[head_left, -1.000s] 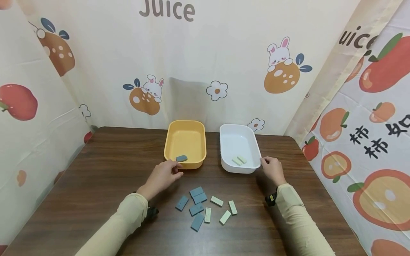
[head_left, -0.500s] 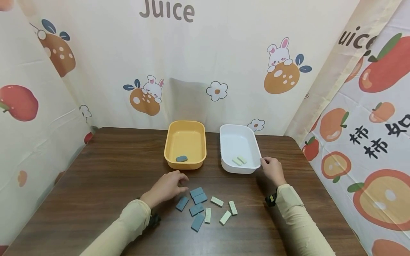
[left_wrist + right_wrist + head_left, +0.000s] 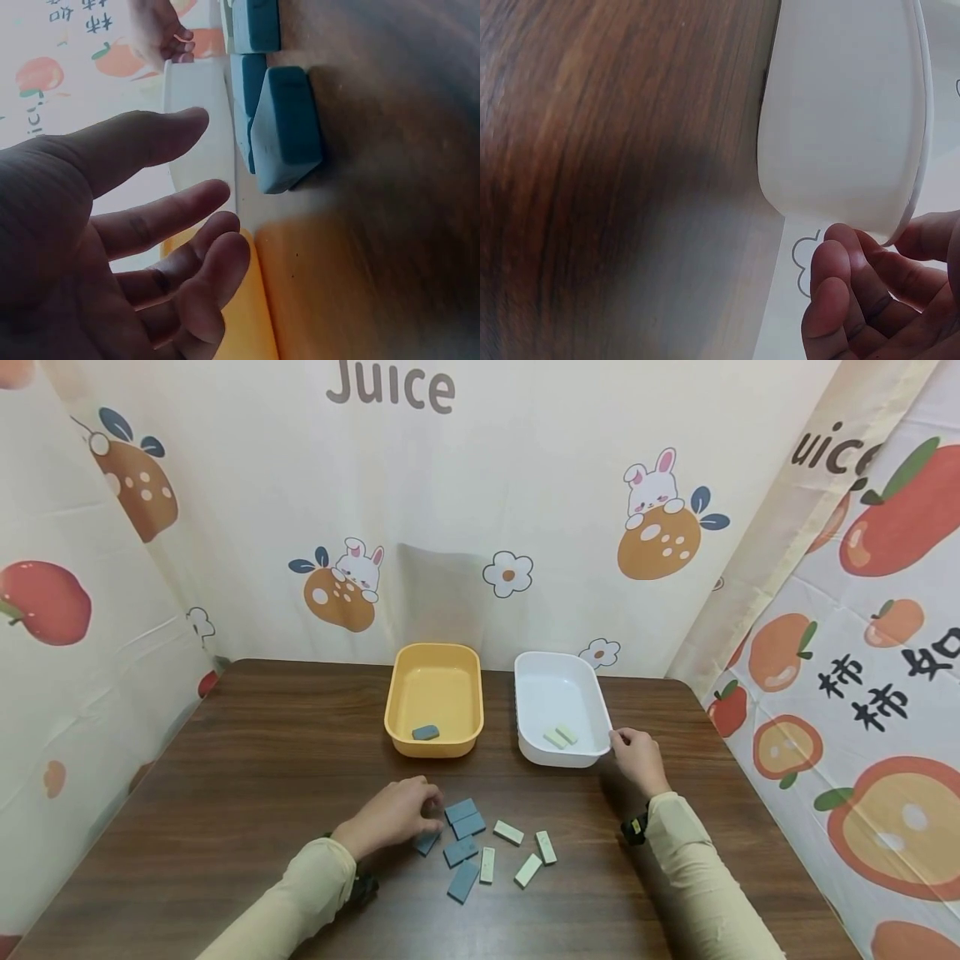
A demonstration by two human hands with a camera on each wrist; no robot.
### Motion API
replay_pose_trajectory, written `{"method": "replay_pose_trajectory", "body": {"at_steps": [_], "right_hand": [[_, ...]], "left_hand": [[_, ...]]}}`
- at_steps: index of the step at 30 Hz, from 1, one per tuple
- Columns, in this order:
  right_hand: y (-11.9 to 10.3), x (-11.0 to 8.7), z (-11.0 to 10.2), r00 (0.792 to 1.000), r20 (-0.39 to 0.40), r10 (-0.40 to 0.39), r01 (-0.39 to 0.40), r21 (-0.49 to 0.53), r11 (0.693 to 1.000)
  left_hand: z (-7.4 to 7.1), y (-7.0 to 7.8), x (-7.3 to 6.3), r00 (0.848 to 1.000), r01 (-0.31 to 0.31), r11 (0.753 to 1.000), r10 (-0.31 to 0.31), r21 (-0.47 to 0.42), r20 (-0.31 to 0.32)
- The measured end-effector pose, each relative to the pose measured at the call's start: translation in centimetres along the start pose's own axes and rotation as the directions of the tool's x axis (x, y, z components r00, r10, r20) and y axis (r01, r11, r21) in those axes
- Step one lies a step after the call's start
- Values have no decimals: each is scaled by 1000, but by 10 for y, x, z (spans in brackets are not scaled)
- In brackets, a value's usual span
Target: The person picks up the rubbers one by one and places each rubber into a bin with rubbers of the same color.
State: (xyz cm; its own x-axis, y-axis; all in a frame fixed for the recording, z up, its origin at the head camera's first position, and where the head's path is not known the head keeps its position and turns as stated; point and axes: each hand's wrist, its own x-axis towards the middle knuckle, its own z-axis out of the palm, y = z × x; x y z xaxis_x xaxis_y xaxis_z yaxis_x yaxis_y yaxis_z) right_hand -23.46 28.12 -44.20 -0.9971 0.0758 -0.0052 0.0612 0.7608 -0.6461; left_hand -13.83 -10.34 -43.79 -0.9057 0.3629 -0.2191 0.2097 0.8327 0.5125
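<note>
In the head view my left hand [image 3: 392, 815] hovers over the leftmost blue block [image 3: 427, 843] and partly hides it. The left wrist view shows this hand's thumb and fingers apart with nothing between them; a blue block [image 3: 286, 131] lies just beyond the fingertips. More blue blocks [image 3: 461, 851] and several pale green blocks [image 3: 527, 870] are scattered on the table to its right. My right hand [image 3: 639, 760] pinches the rim of a white bin [image 3: 557, 758] at its front right corner. Between thumb and fingers the bin's edge [image 3: 911, 202] shows in the right wrist view.
A yellow bin [image 3: 432, 749] with one blue block [image 3: 425, 732] inside stands left of the white bin. Two pale green blocks [image 3: 560, 737] lie in the white bin. The brown table [image 3: 247, 777] backs onto a printed curtain [image 3: 457, 485].
My left hand has moved from the yellow bin's front edge toward me, down to the leftmost blue block. My right hand stays at the white bin.
</note>
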Motion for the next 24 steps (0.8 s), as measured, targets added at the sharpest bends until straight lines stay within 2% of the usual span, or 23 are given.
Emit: {"method": "replay_pose_trajectory", "body": {"at_steps": [9,24], "right_hand": [[-1,0,0,1000,-5,0,0,1,1000],[-1,-1,1,1000,-14,0,0,7,1000]], "left_hand": [[5,0,-2,999,-14,1000,13,10,44],[7,-1,-6,999,-13,1000,12,25,30]]}}
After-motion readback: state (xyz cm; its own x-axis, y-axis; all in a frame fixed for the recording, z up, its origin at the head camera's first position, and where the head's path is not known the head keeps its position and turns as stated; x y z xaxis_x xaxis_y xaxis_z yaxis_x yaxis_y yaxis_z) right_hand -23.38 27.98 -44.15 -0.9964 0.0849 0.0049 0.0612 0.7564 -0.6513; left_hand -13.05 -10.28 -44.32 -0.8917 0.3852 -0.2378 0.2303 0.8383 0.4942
